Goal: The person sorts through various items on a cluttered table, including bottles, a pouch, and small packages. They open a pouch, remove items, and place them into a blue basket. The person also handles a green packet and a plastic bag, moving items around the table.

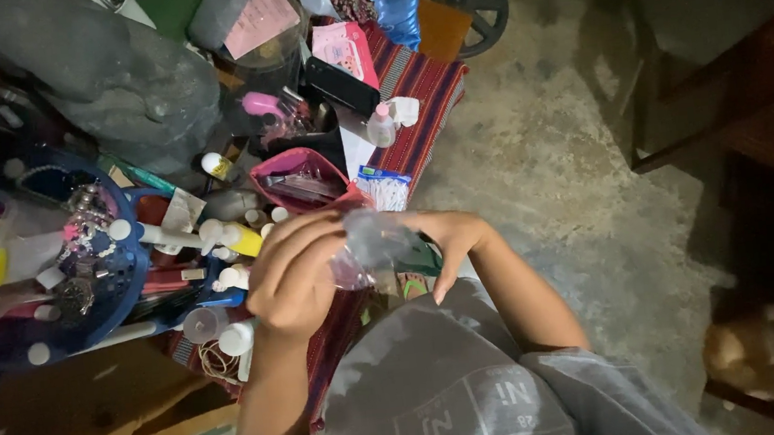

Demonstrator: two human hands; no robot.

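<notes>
Fingers of both hands, left [291,279] and right [451,240], grasping a clear plastic bag [373,245] at frame centre, pink pouch [303,178] just above, blue basket [119,281] of bottles far left.

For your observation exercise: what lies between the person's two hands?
In the head view, a small clear plastic bag sits between the left hand and right hand, gripped by both.

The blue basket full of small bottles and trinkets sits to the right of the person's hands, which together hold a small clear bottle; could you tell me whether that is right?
Not quite: the blue basket full of small bottles and trinkets sits to the left of the hands, not the right. The head view shows it. The rest stands: the left hand and right hand together hold the small clear bottle.
</notes>
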